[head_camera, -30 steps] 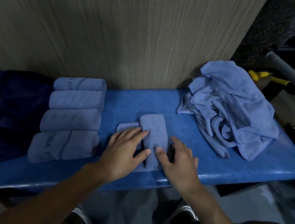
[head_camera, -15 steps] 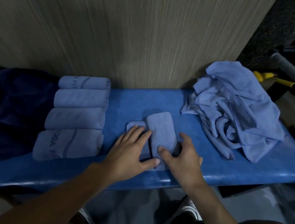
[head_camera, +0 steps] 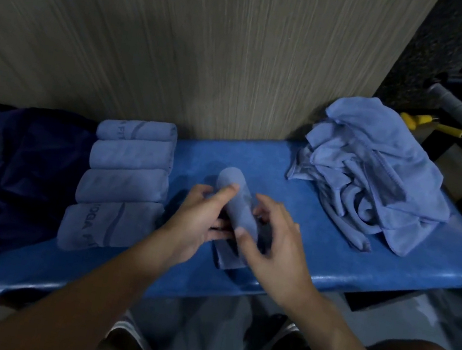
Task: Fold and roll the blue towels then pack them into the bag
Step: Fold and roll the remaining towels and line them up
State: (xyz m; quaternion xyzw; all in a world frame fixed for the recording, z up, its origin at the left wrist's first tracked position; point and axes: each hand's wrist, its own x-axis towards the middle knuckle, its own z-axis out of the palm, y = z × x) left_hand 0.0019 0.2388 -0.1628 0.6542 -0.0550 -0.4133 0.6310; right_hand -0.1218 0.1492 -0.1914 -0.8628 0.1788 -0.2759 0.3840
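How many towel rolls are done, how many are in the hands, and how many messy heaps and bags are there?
Finished towel rolls: 4
Half-rolled towel, held by left hand and right hand: 1
Messy towel heap: 1, too tangled to count inside
Dark bag: 1
Total: 7

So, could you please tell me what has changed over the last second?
The left hand and right hand, pressing flat on the folded towel before, now grip it, rolled into a tube with a flat tail left. The four rolled towels, loose pile and bag stayed put.
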